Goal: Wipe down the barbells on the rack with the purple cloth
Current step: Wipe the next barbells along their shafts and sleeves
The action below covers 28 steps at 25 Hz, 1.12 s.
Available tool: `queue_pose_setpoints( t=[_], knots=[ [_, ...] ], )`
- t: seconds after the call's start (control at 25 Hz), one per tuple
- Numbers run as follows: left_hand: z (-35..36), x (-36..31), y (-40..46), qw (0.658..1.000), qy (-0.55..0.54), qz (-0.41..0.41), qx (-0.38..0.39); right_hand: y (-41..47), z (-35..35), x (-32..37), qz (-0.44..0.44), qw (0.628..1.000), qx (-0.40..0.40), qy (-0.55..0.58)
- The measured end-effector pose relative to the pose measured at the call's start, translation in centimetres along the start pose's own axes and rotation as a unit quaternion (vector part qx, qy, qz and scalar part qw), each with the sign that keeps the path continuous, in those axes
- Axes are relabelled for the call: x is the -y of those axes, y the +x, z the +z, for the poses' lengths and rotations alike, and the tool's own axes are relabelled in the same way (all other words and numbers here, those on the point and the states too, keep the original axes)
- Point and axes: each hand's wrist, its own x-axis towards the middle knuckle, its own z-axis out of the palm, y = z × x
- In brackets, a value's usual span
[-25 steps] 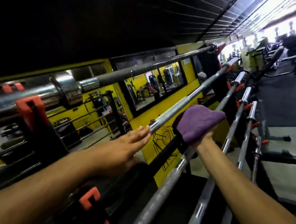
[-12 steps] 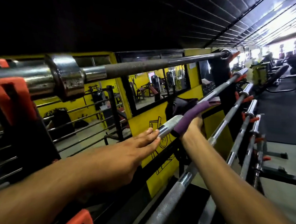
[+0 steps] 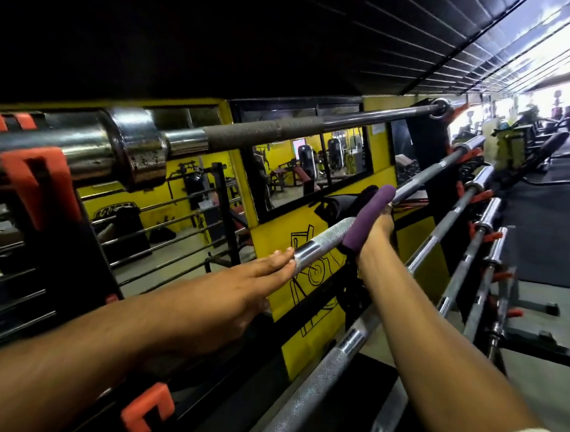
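Barbell (image 3: 325,240) second from the top of the rack is where I'm working, with the purple cloth (image 3: 368,221) wrapped round its shaft and my right hand (image 3: 377,233) clamped on it from below. Left hand (image 3: 235,293) lies flat, fingers straight, tips touching the bar just near of the cloth. I'd keep that steadying touch, squeeze evenly, and slide along the knurling toward the far collar without letting the cloth bunch.

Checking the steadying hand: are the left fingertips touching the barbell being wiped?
Touching. Head view: left hand fingertips rest against the barbell, no gap.
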Motion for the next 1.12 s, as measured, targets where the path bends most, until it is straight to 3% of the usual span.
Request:
queue_pose_setpoints(
  t=[0.08, 0.2, 0.44, 0.52, 0.64, 0.88, 0.96, 1.12],
  knots=[
    [0.2, 0.1, 0.2, 1.000, 0.003, -0.024, 0.003, 1.0, -0.2, 1.7, 0.049, 0.998, -0.038, 0.027],
    [-0.1, -0.2, 0.5, 0.999, 0.011, -0.044, 0.024, 1.9, 0.3, 2.9, 0.041, 0.996, -0.077, -0.011],
    [-0.1, -0.1, 0.8, 0.999, 0.001, -0.043, -0.001, -7.1, 2.1, -3.1, 0.090, 0.990, -0.030, 0.103],
    [-0.2, 0.0, 0.4, 0.999, 0.014, -0.044, 0.015, -8.6, 2.2, -3.9, 0.071, 0.994, -0.026, 0.078],
    [0.0, 0.3, -0.4, 0.997, 0.053, -0.031, 0.052, -3.8, 1.6, -2.0, 0.011, 0.999, -0.047, -0.003],
    [0.2, -0.3, -0.3, 0.998, 0.038, -0.040, 0.032, 5.4, -0.3, 1.2, -0.061, 0.995, -0.078, -0.012],
    [0.1, -0.2, -0.3, 0.998, 0.040, -0.048, 0.032, 3.8, -0.3, -0.2, -0.017, 0.998, -0.056, -0.020],
    [0.1, -0.3, -0.2, 0.996, 0.061, -0.053, 0.024, -3.4, -0.2, -5.1, 0.057, 0.995, 0.072, 0.027]
  ],
)
